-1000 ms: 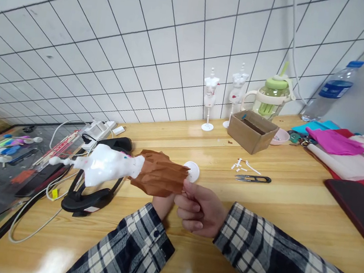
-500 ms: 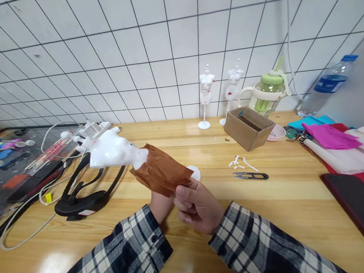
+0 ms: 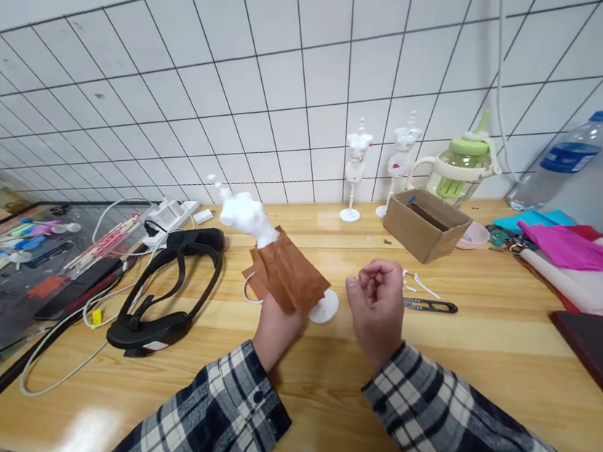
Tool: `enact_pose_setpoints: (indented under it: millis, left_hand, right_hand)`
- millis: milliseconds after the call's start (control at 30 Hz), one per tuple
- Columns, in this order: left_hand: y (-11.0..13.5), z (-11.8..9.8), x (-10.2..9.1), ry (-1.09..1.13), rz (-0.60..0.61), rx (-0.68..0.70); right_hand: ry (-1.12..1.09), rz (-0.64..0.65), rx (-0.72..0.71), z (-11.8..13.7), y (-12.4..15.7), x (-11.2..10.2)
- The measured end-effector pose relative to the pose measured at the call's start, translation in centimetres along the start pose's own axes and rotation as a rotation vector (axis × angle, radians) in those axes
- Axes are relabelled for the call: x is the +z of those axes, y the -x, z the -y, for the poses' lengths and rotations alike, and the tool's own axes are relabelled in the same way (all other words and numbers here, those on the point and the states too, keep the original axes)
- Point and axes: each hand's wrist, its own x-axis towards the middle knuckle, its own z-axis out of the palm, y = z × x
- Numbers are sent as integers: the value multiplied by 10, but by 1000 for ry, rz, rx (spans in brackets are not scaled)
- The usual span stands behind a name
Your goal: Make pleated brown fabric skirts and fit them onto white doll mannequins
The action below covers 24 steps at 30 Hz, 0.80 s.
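A small white dress form (image 3: 245, 215) lies tilted in the air, its neck end pointing up and left. Brown cloth (image 3: 293, 273) wraps around its lower part, and its round white base (image 3: 324, 306) shows beyond the cloth. My left hand (image 3: 279, 326) grips the dress form from below, its fingers mostly hidden behind the cloth. To the right, my right hand (image 3: 378, 305) is raised apart from the cloth with its fingers curled in. Whether anything small is in those fingers I cannot make out. Thread snips (image 3: 431, 306) and white scraps (image 3: 426, 285) lie just beyond it.
Two more dress forms (image 3: 356, 167) stand by the tiled wall, near a cardboard box (image 3: 427, 230) and a green-lidded jug (image 3: 466, 162). Coloured cloth (image 3: 568, 244), a bottle (image 3: 567, 160) and a dark phone-like slab (image 3: 593, 357) are at right. A black headset (image 3: 157, 326) and cables lie left.
My right hand has let go of the cloth's edge and moved right, fingers curled. The dress form has swung to a more upright slant, baring its base. The view has shifted slightly.
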Motion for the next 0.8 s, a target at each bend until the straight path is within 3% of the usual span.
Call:
enact_pose_setpoints:
  millis: [133,300,467,533,600,700,800]
  left_hand:
    - [-1,3,1,-8,93,19]
    - [5,-9,-7,-26,197,-26]
    - [0,-31,-62,275,805,-294]
    - [-4,-32,-84,220,1107,-449]
    - [-7,-28,-97,56,1264,-484]
    - [-8,-18,-101,-213,1233,-404]
    - [-10,-9,-98,-383,998,-214]
  right_hand:
    - [219,8,-88,-24,-20,-20]
    - [481,134,-281,-32,-20,-40]
    - [598,180,-412,-18,-12,-64]
    - [585,180,-392,-13,-12,-72]
    - [579,209,-399,-10,-14,-76]
    - [639,377,-423,-8,-16,-74]
    - [774,649,-343,-9,-14,-68]
